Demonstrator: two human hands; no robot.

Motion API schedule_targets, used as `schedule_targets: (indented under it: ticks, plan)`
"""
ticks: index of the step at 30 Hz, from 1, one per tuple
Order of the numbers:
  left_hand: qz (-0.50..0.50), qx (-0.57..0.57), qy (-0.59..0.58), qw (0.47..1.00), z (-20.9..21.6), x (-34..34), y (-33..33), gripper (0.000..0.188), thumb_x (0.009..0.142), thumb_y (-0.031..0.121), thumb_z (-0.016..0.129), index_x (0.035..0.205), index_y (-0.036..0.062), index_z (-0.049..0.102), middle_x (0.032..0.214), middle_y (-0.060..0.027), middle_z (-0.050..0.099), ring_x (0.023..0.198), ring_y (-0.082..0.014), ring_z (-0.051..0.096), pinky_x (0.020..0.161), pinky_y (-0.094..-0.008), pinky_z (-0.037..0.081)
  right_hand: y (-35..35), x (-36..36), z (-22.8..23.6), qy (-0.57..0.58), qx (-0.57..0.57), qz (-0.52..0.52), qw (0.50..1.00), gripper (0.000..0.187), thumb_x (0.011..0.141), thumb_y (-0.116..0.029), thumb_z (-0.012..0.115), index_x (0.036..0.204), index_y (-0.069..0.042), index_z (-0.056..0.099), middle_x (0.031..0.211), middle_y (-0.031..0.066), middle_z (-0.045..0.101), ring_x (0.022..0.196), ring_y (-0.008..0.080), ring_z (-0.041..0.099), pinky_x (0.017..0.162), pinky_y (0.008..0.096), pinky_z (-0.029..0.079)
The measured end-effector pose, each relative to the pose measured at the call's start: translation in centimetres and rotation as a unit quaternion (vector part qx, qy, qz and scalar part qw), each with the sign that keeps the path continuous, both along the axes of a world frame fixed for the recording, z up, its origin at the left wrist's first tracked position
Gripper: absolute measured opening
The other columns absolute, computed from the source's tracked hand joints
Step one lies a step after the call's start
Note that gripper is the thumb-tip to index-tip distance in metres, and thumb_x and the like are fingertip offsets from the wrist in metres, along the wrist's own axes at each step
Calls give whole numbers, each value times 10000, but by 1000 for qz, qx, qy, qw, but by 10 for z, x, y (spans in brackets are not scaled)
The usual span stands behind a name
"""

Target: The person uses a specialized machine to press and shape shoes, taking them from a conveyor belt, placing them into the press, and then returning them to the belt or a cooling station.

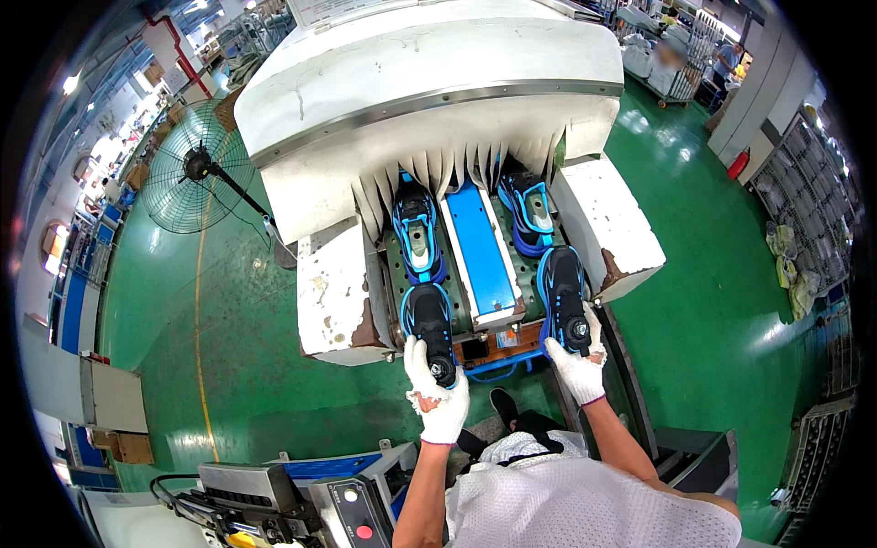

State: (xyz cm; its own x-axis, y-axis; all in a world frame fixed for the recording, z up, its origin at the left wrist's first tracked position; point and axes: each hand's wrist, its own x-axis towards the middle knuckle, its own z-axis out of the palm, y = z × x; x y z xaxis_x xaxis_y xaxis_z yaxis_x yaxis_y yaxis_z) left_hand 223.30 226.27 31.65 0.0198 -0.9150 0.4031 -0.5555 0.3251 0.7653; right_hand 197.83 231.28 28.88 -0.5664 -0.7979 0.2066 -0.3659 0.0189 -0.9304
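Observation:
My left hand (438, 402), in a white knit glove with worn openings, is closed round the near end of a black shoe with blue edging (427, 318). A matching black shoe (563, 281) is gripped at its near end by my right hand (582, 367), gloved the same way. Both shoes carry a round black piece near my fingers. Just beyond them, another black-and-blue shoe (417, 230) lies on the left lane, and one more (528, 205) on the right lane. These farther shoes reach up to the strip curtain (448, 169), which partly hides the right one.
A white machine hood (429, 82) stands ahead, with chipped white side blocks (333, 288) flanking the lanes. Between the lanes runs a blue panel (481, 251). A large fan (196, 164) is at left, a control box with buttons (352, 516) at lower left. Farther right are wire racks (795, 183).

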Motion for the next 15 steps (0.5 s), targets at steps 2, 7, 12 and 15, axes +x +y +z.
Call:
schedule_targets:
  ticks: [2, 7, 12, 15]
  plan:
    - [2, 1, -3, 1000, 0, 2, -2, 799, 779, -19, 766, 1486, -24, 395, 1559, -262, 386, 1414, -443, 451, 1161, -472, 408, -4, 6, 7, -21, -7, 3, 1000, 919, 788, -57, 841, 1561, -52, 344, 1423, 164, 556, 1274, 245, 582, 1100, 407, 485]
    - [1, 12, 1, 1000, 4, 1, -4, 802, 775, -7, 769, 1485, -26, 396, 1551, -262, 395, 1411, -444, 453, 1163, -475, 405, -7, 5, 11, -10, -10, 10, 1000, 914, 795, -61, 834, 1561, -47, 335, 1416, 164, 552, 1278, 256, 580, 1102, 413, 485]
    - [2, -5, 1, 1000, 1, 3, -6, 808, 775, -12, 770, 1489, -24, 392, 1550, -260, 394, 1416, -441, 446, 1169, -480, 394, -9, 4, 11, -20, 0, 13, 1000, 903, 801, -61, 838, 1552, -37, 338, 1419, 170, 550, 1282, 260, 580, 1092, 414, 495]
    - [3, -8, 1, 1000, 2, 0, -9, 807, 769, -20, 774, 1484, -23, 400, 1546, -254, 403, 1419, -436, 443, 1176, -480, 385, -11, 1, 11, -34, -7, 16, 999, 919, 806, -93, 849, 1555, -26, 322, 1415, 185, 548, 1276, 266, 586, 1080, 411, 499]
